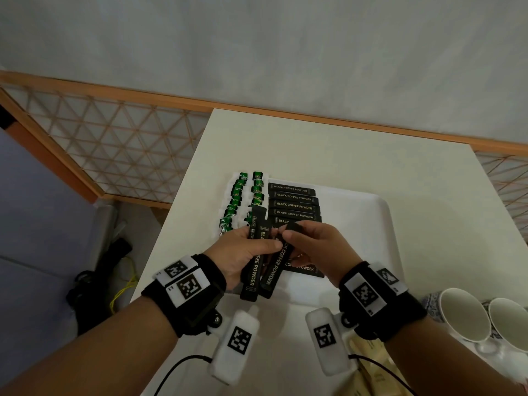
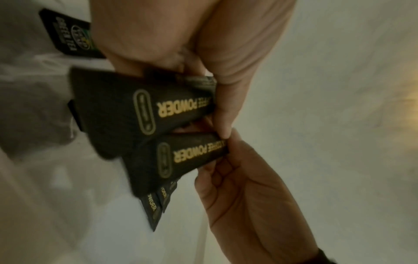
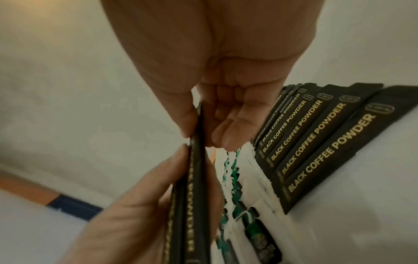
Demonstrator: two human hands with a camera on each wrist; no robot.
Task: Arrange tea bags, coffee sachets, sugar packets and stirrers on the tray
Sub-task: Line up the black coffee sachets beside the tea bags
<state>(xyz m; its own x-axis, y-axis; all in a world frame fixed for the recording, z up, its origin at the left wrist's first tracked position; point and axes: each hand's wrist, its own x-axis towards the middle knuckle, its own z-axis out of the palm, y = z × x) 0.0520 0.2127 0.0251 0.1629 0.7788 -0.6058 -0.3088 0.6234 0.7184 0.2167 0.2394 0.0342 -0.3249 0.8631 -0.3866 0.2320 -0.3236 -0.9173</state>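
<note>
My left hand (image 1: 257, 241) grips a small bunch of black coffee sachets (image 1: 253, 278) upright over the near left part of the white tray (image 1: 371, 224). My right hand (image 1: 288, 232) pinches the top of one sachet (image 1: 274, 270) in that bunch between thumb and forefinger. The right wrist view shows this pinch (image 3: 203, 132) on the sachet's edge (image 3: 196, 160). A row of black coffee sachets (image 1: 294, 198) lies overlapped on the tray. Two columns of green tea bags (image 1: 237, 201) lie along its left side. Some sachets under my hands are hidden.
Two white cups (image 1: 463, 315) stand at the near right of the white table (image 1: 314, 144). Beige packets (image 1: 368, 352) lie near the front edge under my right wrist. The table's left edge drops to a floor with cables (image 1: 123, 281). A lattice railing runs behind.
</note>
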